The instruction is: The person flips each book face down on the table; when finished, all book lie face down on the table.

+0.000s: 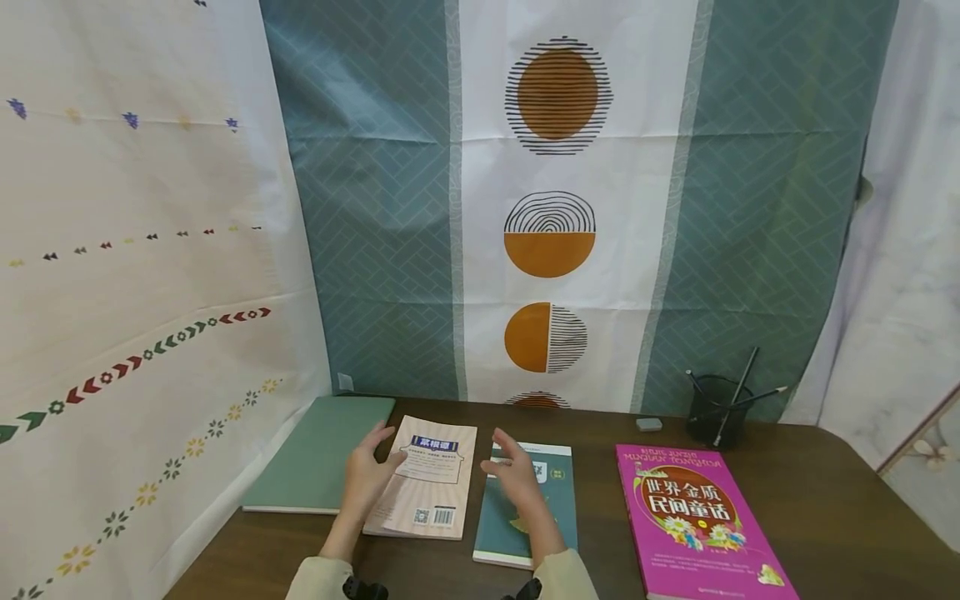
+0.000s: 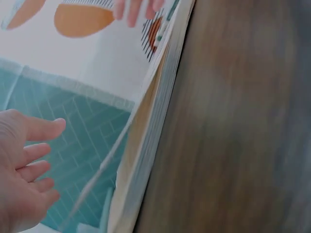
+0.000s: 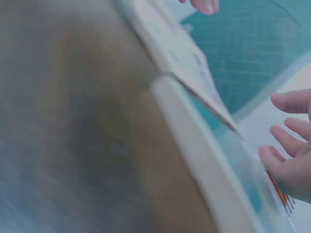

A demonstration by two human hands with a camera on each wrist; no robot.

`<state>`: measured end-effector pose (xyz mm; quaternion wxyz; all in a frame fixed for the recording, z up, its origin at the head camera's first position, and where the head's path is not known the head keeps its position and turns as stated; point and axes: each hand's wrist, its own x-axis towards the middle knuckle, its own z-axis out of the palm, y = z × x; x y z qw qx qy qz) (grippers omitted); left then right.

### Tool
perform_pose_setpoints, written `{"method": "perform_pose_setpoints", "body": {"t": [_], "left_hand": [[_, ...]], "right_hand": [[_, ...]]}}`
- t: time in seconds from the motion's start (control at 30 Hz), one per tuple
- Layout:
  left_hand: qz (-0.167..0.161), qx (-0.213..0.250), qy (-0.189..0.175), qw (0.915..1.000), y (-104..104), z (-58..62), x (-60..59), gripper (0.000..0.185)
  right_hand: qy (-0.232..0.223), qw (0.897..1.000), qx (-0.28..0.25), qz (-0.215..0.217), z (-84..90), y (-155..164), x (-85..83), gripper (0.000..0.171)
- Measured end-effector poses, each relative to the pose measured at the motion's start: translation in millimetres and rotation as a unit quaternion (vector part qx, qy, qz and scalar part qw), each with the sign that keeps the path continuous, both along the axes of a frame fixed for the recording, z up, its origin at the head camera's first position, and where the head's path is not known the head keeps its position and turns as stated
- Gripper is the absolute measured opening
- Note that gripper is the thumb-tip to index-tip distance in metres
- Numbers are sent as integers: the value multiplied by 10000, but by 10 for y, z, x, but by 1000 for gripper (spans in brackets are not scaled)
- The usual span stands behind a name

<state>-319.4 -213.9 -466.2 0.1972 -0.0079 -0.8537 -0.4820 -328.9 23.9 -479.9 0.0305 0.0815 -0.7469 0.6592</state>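
Dark wooden table (image 1: 825, 500) fills the lower frame, patterned curtain (image 1: 555, 208) behind it. At five o'clock lies the magenta book (image 1: 693, 525); at nine o'clock the green notebook (image 1: 322, 454). Centre stage, the pink striped book (image 1: 438, 492) lies flat, the teal book (image 1: 558, 500) just beside it at its three o'clock. Black pen cup (image 1: 716, 412) sits at two o'clock, small eraser (image 1: 649, 424) near it. Left hand (image 1: 367, 475) rests relaxed on the pink book's left edge; right hand (image 1: 517, 475) hovers loose-fingered over the teal book, gripping nothing.

A pale pink paperback (image 1: 425, 488) lies flat, back cover up, beside a teal book (image 1: 528, 504).
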Motion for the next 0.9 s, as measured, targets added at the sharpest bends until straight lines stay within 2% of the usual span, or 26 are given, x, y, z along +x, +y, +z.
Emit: {"method": "perform_pose_setpoints", "body": {"t": [0.17, 0.27, 0.37, 0.43, 0.6, 0.63, 0.73, 0.9], "left_hand": [[-383, 149, 65, 9991, 224, 66, 19, 59], [-707, 478, -127, 9963, 361, 30, 42, 65], [-1060, 892, -411, 9895, 479, -17, 90, 69], [-1373, 1206, -672, 9809, 555, -40, 120, 72], [-2019, 1847, -1390, 9517, 758, -27, 149, 74], [-2086, 1892, -1492, 9479, 803, -21, 140, 75], [-2157, 1843, -1701, 9437, 938, -29, 98, 78], [-1963, 1728, -1844, 9474, 1094, -104, 73, 80]], "right_hand": [[27, 9991, -349, -220, 149, 253, -10, 67], [42, 9987, -390, -332, 218, 393, 16, 67], [71, 9991, -194, -384, 253, 507, 51, 68], [116, 9992, 5, -386, 247, 583, 73, 68], [213, 9977, 554, -319, 177, 819, 100, 68], [196, 9971, 658, -340, 162, 873, 97, 68], [32, 9954, 817, -499, 115, 1021, 75, 69], [-469, 9926, 865, -717, 2, 1129, 39, 73]]}}
